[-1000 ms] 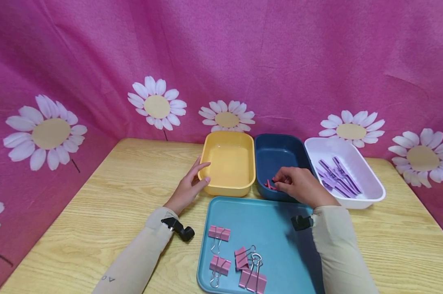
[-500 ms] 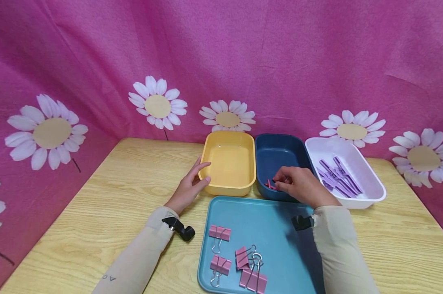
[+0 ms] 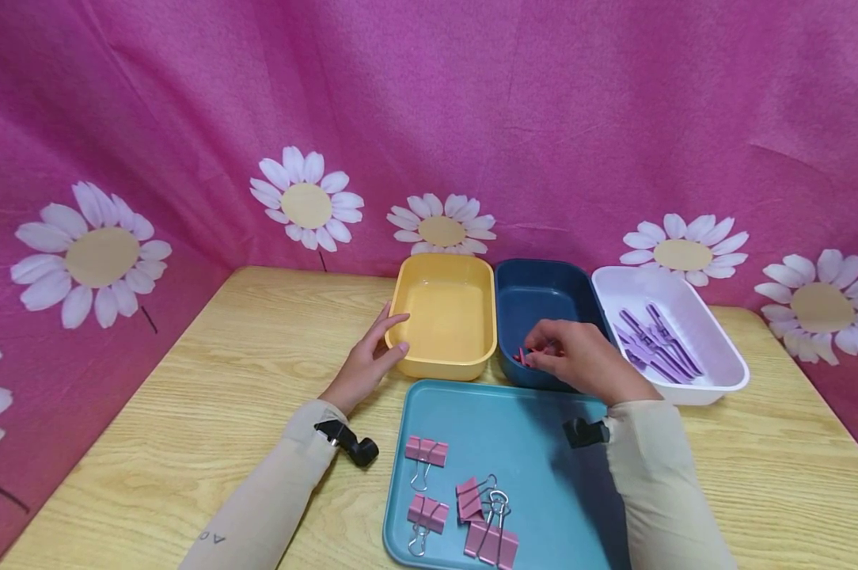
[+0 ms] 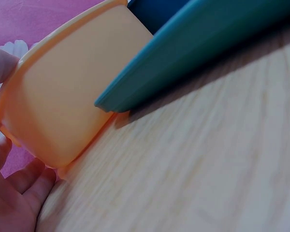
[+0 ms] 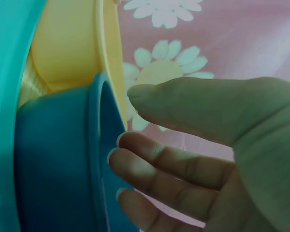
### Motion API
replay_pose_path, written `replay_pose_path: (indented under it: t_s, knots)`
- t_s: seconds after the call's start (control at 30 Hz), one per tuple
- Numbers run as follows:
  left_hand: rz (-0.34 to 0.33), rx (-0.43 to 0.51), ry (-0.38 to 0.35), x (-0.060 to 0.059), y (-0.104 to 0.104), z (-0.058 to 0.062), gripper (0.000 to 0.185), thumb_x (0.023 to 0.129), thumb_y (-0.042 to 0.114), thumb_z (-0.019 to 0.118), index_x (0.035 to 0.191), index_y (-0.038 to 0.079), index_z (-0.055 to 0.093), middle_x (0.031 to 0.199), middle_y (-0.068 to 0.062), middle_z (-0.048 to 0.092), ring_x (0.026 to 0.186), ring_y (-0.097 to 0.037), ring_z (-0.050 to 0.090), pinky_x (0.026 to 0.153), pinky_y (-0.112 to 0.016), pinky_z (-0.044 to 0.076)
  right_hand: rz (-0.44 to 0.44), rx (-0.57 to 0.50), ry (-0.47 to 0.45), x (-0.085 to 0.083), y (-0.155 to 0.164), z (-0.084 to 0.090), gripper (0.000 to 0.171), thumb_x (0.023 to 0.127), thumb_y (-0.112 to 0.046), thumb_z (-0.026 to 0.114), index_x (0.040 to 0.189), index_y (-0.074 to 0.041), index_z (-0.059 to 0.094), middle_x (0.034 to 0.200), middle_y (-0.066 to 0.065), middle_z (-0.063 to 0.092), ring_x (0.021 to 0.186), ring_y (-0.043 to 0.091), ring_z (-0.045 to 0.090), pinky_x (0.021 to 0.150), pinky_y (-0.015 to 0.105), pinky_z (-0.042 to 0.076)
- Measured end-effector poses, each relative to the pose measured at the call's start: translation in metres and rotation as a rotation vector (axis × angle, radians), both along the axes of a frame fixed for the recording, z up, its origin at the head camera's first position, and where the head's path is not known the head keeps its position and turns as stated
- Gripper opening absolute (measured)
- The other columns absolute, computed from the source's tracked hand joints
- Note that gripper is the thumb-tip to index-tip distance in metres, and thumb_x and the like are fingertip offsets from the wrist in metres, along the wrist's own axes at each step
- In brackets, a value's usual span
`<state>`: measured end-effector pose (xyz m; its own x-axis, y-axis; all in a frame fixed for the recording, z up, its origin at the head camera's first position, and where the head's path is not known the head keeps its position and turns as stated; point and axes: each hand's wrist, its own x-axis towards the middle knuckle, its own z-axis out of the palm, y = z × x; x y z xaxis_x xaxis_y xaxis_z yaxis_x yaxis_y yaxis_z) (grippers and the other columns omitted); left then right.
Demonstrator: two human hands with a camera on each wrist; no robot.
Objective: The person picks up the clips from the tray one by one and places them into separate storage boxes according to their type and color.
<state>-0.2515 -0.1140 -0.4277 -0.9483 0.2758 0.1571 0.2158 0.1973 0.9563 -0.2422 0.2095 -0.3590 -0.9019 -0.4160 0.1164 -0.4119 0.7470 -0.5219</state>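
Observation:
My left hand (image 3: 365, 360) holds the left wall of the yellow bin (image 3: 439, 370), its thumb and one finger over the rim and other fingers outside. In the left wrist view, fingertips (image 4: 41, 186) touch the bin's outer side. My right hand (image 3: 578, 356) reaches over the front of the navy bin (image 3: 543, 305), right above several small red-pink pieces (image 3: 521, 356). In the right wrist view its thumb stands apart from the loosely bent fingers (image 5: 145, 169), with nothing seen between them. The small pieces are partly hidden behind the hand.
A teal tray (image 3: 536, 475) lies in front of the bins, with several pink binder clips (image 3: 427, 513) on it. At the right stands a white bin (image 3: 717, 360) with purple plastic cutlery (image 3: 660, 344). A pink flowered cloth (image 3: 543, 119) hangs behind the wooden table (image 3: 208, 380).
My right hand has shifted very slightly left over the red-pink pieces, covering more of them. The left hand has stayed at the yellow bin's rim.

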Motion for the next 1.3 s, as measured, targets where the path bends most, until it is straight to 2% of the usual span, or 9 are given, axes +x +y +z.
replay_pose_path:
  t_s: [0.1, 0.33, 0.43, 0.6, 0.77, 1.0, 1.2, 1.3]
  knots:
    - [0.002, -0.004, -0.005, -0.002, 0.000, -0.002, 0.049, 0.099, 0.020, 0.056, 0.145, 0.013, 0.043, 0.162, -0.003, 0.007, 0.144, -0.021, 0.019, 0.114, -0.035, 0.027, 0.016, 0.001, 0.019, 0.003, -0.004, 0.003, 0.010, 0.087, -0.015, 0.072, 0.096, -0.012, 0.071, 0.082, -0.004, 0.065, 0.076, 0.016, 0.057, 0.068, 0.030, 0.052]
    - [0.011, 0.012, 0.000, -0.019, -0.003, -0.028, 0.049, 0.098, 0.027, 0.058, 0.145, 0.023, 0.044, 0.161, 0.009, 0.006, 0.144, -0.017, 0.019, 0.114, -0.035, 0.026, 0.036, 0.021, 0.055, 0.009, -0.013, 0.010, 0.012, 0.087, -0.015, 0.072, 0.098, -0.011, 0.070, 0.082, -0.003, 0.064, 0.076, 0.014, 0.057, 0.068, 0.032, 0.051]
    - [0.018, 0.010, 0.006, -0.021, -0.003, -0.031, 0.048, 0.097, 0.031, 0.058, 0.143, 0.029, 0.045, 0.160, 0.014, 0.008, 0.144, -0.015, 0.021, 0.113, -0.034, 0.027, 0.041, 0.024, 0.053, 0.012, -0.017, 0.013, 0.015, 0.087, -0.016, 0.073, 0.100, -0.010, 0.070, 0.083, -0.002, 0.063, 0.077, 0.014, 0.056, 0.069, 0.031, 0.051]
    - [0.028, 0.005, 0.009, -0.020, -0.004, -0.032, 0.046, 0.096, 0.035, 0.059, 0.141, 0.033, 0.047, 0.159, 0.017, 0.009, 0.143, -0.013, 0.022, 0.113, -0.033, 0.029, 0.049, 0.018, 0.034, 0.016, -0.023, 0.016, 0.018, 0.086, -0.016, 0.074, 0.103, -0.010, 0.070, 0.089, -0.001, 0.065, 0.079, 0.014, 0.058, 0.070, 0.031, 0.053]
    - [0.031, -0.003, 0.013, -0.019, -0.004, -0.031, 0.047, 0.096, 0.035, 0.059, 0.142, 0.032, 0.046, 0.159, 0.016, 0.009, 0.144, -0.014, 0.020, 0.113, -0.034, 0.028, 0.072, -0.019, 0.005, 0.019, -0.030, 0.018, 0.023, 0.085, -0.015, 0.075, 0.107, -0.011, 0.069, 0.095, 0.003, 0.066, 0.083, 0.015, 0.059, 0.071, 0.031, 0.055]
    - [0.034, -0.008, 0.003, -0.019, -0.004, -0.031, 0.047, 0.097, 0.035, 0.059, 0.141, 0.033, 0.046, 0.159, 0.017, 0.009, 0.144, -0.012, 0.019, 0.113, -0.033, 0.028, 0.130, -0.051, -0.031, 0.024, -0.042, 0.019, 0.028, 0.084, -0.016, 0.076, 0.111, -0.012, 0.068, 0.094, -0.003, 0.065, 0.084, 0.014, 0.059, 0.069, 0.026, 0.054]
    - [0.021, -0.005, -0.010, -0.020, -0.003, -0.029, 0.049, 0.098, 0.029, 0.058, 0.145, 0.025, 0.044, 0.161, 0.011, 0.006, 0.144, -0.016, 0.018, 0.114, -0.034, 0.027, 0.169, -0.049, -0.041, 0.029, -0.052, 0.018, 0.030, 0.083, -0.016, 0.077, 0.111, -0.012, 0.068, 0.093, -0.003, 0.065, 0.083, 0.013, 0.058, 0.069, 0.025, 0.054]
    - [0.014, -0.009, -0.019, -0.014, -0.002, -0.019, 0.050, 0.098, 0.026, 0.057, 0.146, 0.021, 0.043, 0.162, 0.006, 0.006, 0.144, -0.018, 0.020, 0.113, -0.034, 0.027, 0.190, -0.048, -0.051, 0.030, -0.058, 0.017, 0.031, 0.082, -0.016, 0.078, 0.111, -0.011, 0.067, 0.095, 0.000, 0.067, 0.081, 0.013, 0.059, 0.067, 0.024, 0.055]
